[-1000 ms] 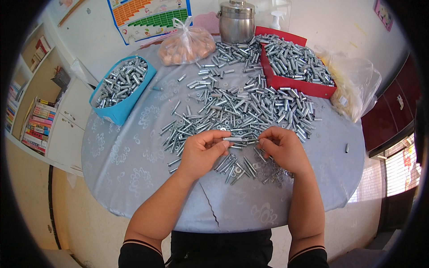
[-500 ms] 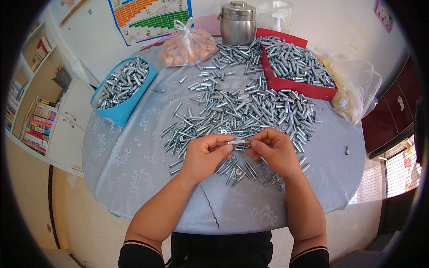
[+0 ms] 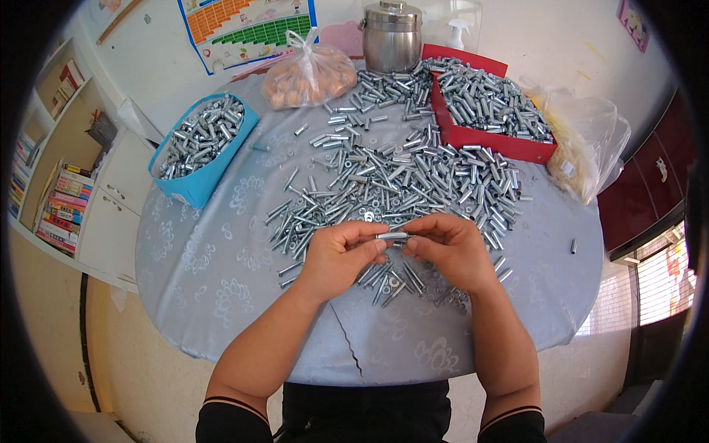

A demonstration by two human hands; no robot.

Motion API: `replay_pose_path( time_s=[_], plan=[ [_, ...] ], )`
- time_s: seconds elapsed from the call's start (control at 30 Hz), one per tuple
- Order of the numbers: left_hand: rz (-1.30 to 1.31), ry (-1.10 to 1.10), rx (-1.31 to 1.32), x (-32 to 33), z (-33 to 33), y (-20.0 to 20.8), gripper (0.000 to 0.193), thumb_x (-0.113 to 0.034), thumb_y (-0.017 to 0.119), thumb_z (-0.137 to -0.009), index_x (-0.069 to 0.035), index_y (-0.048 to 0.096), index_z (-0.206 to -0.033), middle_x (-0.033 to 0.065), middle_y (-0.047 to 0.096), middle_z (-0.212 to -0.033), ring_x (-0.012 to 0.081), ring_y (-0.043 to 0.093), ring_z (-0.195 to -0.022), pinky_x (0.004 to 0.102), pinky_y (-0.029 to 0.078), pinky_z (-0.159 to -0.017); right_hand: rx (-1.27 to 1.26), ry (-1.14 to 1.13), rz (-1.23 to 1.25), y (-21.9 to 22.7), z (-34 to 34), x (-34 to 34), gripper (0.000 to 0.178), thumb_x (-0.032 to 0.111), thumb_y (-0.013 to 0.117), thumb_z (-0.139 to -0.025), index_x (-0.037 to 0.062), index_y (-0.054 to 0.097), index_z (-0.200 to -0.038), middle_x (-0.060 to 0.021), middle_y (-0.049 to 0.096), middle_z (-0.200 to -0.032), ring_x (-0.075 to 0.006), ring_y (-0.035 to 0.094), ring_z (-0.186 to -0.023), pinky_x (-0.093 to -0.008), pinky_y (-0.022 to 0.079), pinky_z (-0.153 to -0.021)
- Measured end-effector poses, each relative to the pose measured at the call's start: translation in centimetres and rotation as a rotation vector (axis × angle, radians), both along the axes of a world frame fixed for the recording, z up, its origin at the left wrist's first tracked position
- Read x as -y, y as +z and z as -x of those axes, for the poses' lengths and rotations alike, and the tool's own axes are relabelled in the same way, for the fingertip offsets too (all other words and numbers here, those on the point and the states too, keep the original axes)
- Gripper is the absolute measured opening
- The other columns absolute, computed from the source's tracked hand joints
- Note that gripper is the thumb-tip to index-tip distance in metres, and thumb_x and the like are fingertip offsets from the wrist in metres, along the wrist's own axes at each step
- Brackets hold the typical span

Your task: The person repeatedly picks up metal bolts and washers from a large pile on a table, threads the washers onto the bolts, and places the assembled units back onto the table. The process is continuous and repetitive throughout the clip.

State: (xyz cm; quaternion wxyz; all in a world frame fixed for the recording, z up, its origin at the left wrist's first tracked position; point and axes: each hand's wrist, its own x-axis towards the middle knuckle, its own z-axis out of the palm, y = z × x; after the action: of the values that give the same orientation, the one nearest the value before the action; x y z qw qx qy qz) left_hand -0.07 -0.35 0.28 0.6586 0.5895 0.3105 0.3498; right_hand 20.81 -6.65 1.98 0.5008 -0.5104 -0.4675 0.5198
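Metal cylinder (image 3: 394, 236), one: ends partly hidden by left fingers (image 3: 367, 250) and right fingers (image 3: 428, 249); fittings there too small to tell. Washers (image 3: 461, 300), loose: overlapping, number unclear. Blue box (image 3: 198, 189): lower layers of contents hidden by those on top. Wall chart (image 3: 247, 33): top cut off by upper edge. Spray bottle (image 3: 458, 31): base hidden behind red flap (image 3: 484, 62). Shirt sleeves (image 3: 233, 422), black: cut off by lower edge.

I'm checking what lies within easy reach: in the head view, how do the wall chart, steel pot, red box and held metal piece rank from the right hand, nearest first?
From the right hand:
1. Metal piece: at the fingertips.
2. Red box: beyond, slightly right.
3. Steel pot: table's back, left.
4. Wall chart: far left.
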Motion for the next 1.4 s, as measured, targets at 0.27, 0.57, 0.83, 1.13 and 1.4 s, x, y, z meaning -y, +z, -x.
replay_pose_path(
  time_s=[0.27, 0.57, 0.83, 1.13, 1.4],
  plan=[
    [0.030, 0.087, 0.069, -0.6, 0.2, 0.5, 0.025, 0.001, 0.061, -0.091, 0.004, 0.064, -0.116, 0.0151, 0.071, -0.100, 0.0154, 0.069, -0.079, 0.0270, 0.057, -0.072, 0.524, 0.009, -0.082, 1.6, -1.7, 0.6, 0.011, 0.007, 0.070, -0.083, 0.0026, 0.071, -0.093, -0.0053, 0.066, -0.084, -0.0155, 0.064, -0.075, -0.0288, 0.049, -0.066],
    [0.026, 0.072, 0.080, -0.5, 0.3, 0.6, 0.024, 0.000, 0.062, -0.091, 0.005, 0.063, -0.115, 0.0166, 0.071, -0.098, 0.0149, 0.069, -0.079, 0.0249, 0.057, -0.071, 1.030, 0.117, -0.183, 1.3, -2.2, 1.1, 0.016, 0.011, 0.068, -0.075, 0.0088, 0.070, -0.091, -0.0093, 0.061, -0.087, -0.0294, 0.063, -0.082, -0.0391, 0.051, -0.072],
    [0.033, 0.076, 0.074, -0.3, 0.1, 0.6, 0.025, 0.000, 0.063, -0.091, 0.004, 0.064, -0.115, 0.0145, 0.072, -0.098, 0.0136, 0.068, -0.077, 0.0251, 0.056, -0.071, 1.097, 0.124, -0.272, 0.7, -2.1, 1.0, 0.012, 0.012, 0.068, -0.075, 0.0100, 0.071, -0.087, -0.0072, 0.061, -0.085, -0.0291, 0.064, -0.082, -0.0398, 0.051, -0.072],
    [0.023, 0.067, 0.054, -0.4, 0.2, 0.5, 0.025, 0.001, 0.063, -0.090, 0.003, 0.064, -0.114, 0.0137, 0.072, -0.098, 0.0136, 0.068, -0.078, 0.0250, 0.056, -0.071, 0.890, 0.032, -0.184, 1.0, -1.4, 0.7, 0.009, 0.008, 0.069, -0.077, 0.0070, 0.070, -0.086, -0.0078, 0.065, -0.082, -0.0243, 0.065, -0.075, -0.0341, 0.052, -0.069],
    [0.041, 0.053, 0.070, -0.4, 0.1, 0.3, 0.025, 0.002, 0.063, -0.090, 0.004, 0.064, -0.114, 0.0136, 0.071, -0.098, 0.0139, 0.068, -0.078, 0.0250, 0.057, -0.072, 0.138, -0.225, -0.029, 0.6, 0.8, 0.0, 0.010, 0.000, 0.071, -0.083, -0.0005, 0.066, -0.092, -0.0023, 0.067, -0.082, -0.0083, 0.063, -0.073, -0.0221, 0.050, -0.065]
  ],
)
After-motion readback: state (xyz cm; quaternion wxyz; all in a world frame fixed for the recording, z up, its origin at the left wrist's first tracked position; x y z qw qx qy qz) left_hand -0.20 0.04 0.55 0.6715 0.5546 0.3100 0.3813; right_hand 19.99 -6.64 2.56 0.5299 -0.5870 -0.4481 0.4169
